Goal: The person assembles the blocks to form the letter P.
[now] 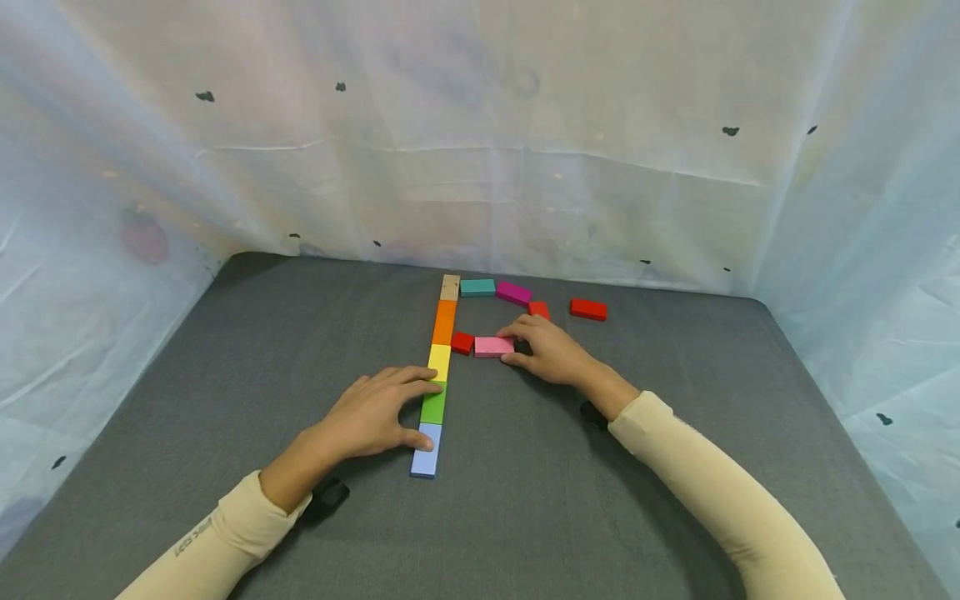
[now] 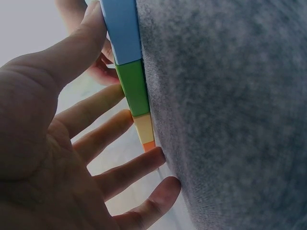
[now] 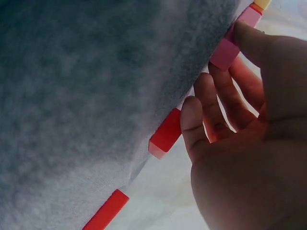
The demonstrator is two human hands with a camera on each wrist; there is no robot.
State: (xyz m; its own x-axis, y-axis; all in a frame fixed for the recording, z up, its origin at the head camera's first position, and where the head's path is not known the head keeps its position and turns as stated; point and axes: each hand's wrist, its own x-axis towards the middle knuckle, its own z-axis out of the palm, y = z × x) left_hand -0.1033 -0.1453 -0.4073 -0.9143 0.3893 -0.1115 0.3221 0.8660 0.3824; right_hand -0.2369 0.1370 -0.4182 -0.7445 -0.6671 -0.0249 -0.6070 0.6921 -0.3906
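Note:
My right hand (image 1: 553, 348) pinches a pink block (image 1: 491, 347) by its right end, between thumb and fingers, flat on the grey cloth. Just left of it a red block (image 1: 462, 342) lies slightly askew against the column of blocks. With fingers spread, my left hand (image 1: 375, 414) rests along that column, its fingertips by the yellow block (image 1: 439, 360) and green block (image 1: 432, 404), its thumb on the light blue block (image 1: 425, 458). Farther up the column come an orange block (image 1: 444, 322) and a wood-coloured block (image 1: 450, 287). In the right wrist view, the pink block (image 3: 224, 55) touches my thumb.
From the column's top, a teal block (image 1: 477, 288) and a magenta block (image 1: 513, 292) run rightward to a red block (image 1: 538, 309), partly hidden by my right hand. Another red block (image 1: 588, 309) lies apart. A pale curtain (image 1: 487, 200) hangs behind the grey table (image 1: 540, 517).

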